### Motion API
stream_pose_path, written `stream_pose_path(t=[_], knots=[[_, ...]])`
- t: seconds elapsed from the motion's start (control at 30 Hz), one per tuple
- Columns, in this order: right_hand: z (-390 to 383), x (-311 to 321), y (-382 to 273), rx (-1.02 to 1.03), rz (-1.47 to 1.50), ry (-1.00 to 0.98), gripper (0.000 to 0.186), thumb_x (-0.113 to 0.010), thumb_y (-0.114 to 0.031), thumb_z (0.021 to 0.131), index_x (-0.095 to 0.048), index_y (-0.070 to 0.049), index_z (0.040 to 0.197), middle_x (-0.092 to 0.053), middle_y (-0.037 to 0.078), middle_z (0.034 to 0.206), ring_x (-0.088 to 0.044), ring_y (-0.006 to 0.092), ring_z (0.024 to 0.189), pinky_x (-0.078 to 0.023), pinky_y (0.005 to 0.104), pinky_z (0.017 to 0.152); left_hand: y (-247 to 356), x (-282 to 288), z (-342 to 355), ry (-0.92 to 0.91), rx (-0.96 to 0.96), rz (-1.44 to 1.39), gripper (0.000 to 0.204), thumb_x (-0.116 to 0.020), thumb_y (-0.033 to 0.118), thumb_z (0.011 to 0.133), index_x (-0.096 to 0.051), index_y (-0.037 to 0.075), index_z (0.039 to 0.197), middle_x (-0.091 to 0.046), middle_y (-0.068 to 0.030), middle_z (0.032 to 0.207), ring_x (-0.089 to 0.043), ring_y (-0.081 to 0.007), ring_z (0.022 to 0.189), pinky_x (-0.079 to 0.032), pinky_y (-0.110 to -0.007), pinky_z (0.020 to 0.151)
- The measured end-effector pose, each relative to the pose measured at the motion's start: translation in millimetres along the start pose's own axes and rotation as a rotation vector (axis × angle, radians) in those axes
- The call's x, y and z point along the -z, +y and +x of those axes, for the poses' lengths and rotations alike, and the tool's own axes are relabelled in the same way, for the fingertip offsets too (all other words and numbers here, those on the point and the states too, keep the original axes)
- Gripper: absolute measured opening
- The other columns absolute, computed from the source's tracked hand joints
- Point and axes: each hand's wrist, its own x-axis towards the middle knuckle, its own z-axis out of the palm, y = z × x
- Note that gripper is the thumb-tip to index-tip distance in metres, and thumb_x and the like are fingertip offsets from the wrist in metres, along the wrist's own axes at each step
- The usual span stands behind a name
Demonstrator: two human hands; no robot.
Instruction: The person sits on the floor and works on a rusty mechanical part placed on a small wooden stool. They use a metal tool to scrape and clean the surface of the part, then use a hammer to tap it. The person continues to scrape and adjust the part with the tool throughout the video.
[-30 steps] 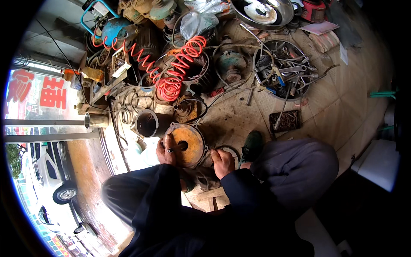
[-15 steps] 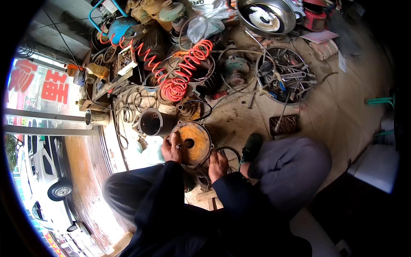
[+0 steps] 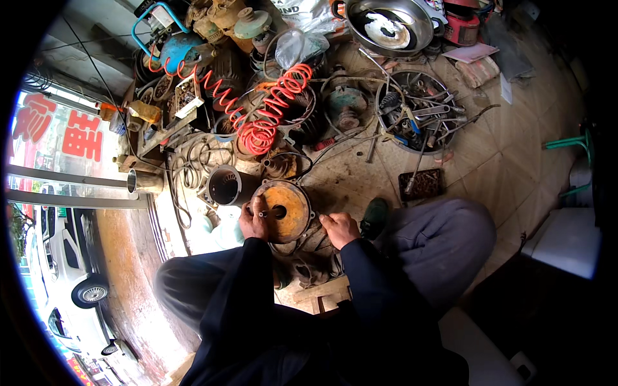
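Observation:
A round metal cover [image 3: 293, 222], with worn orange-yellow paint and a dark centre hole, faces up between my knees. My left hand [image 3: 253, 222] grips its left edge, thumb and fingers closed. Beside those fingers a short metal pin [image 3: 265, 213] sticks out over the cover's face. Just off the cover's right rim is my right hand [image 3: 340, 229], its fingers curled in; what they hold, if anything, is hidden. An open, hollow metal motor housing [image 3: 224, 185] stands right beyond my left hand.
A round pan of tools [image 3: 418, 112] lies ahead right, near a small tray of dark bits [image 3: 420, 184]. Ahead are a coiled red air hose [image 3: 273, 112], loose cables [image 3: 193, 167] and a greenish motor part [image 3: 346, 106]. My shoe [image 3: 374, 217] is close by my right hand.
My right hand has come off the cover's rim and shifted right and up. My left hand stays on the cover, which appears slightly further left as the view shifts.

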Motion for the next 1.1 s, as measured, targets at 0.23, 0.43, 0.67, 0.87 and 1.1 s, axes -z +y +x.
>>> stream_pose_path(t=[0.23,0.43,0.67,0.87,1.1], knots=[[-10,-42,26,0.014,0.043,0.253,0.043,-0.058,-0.037,0.094,-0.059,-0.002,0.069,-0.055,0.013,0.059,-0.056,0.0244,0.058,-0.042,0.0406,0.059,8,-5,-10,-0.034,-0.008,-0.131,0.058,-0.064,0.047,0.092,-0.061,-0.008,0.109,-0.067,-0.0136,0.092,-0.061,-0.0182,0.084,-0.049,-0.032,0.077],[-35,-86,-11,-0.154,0.322,0.371,0.037,-0.047,-0.032,0.099,-0.064,0.0,0.09,-0.065,0.025,0.08,-0.063,0.042,0.076,-0.047,0.0456,0.067,16,3,-15,0.0,0.049,-0.021,0.056,-0.063,0.046,0.092,-0.062,-0.008,0.106,-0.067,-0.0142,0.09,-0.061,-0.0186,0.083,-0.048,-0.032,0.077],[-31,-72,-7,-0.166,0.478,0.303,0.042,-0.052,-0.035,0.098,-0.062,-0.001,0.077,-0.059,0.01,0.066,-0.054,0.017,0.065,-0.042,0.0369,0.062,1,0,-4,0.008,-0.004,0.104,0.061,-0.061,0.051,0.091,-0.061,-0.007,0.11,-0.069,-0.0197,0.093,-0.065,-0.0258,0.087,-0.049,-0.036,0.081],[-13,-3,6,-0.021,0.199,0.137,0.048,-0.057,-0.039,0.094,-0.056,-0.003,0.062,-0.047,0.006,0.05,-0.047,0.0168,0.049,-0.037,0.0351,0.052,14,0,-4,-0.011,-0.008,0.024,0.061,-0.061,0.051,0.092,-0.061,-0.008,0.107,-0.068,-0.017,0.09,-0.062,-0.0218,0.084,-0.049,-0.034,0.077],[-6,-6,6,-0.016,0.15,-0.016,0.045,-0.058,-0.039,0.093,-0.059,-0.004,0.063,-0.051,0.007,0.051,-0.049,0.0189,0.049,-0.039,0.0356,0.053,-9,5,4,-0.003,-0.002,0.113,0.068,-0.06,0.054,0.091,-0.059,-0.011,0.11,-0.068,-0.0177,0.093,-0.061,-0.0209,0.087,-0.049,-0.033,0.081]])
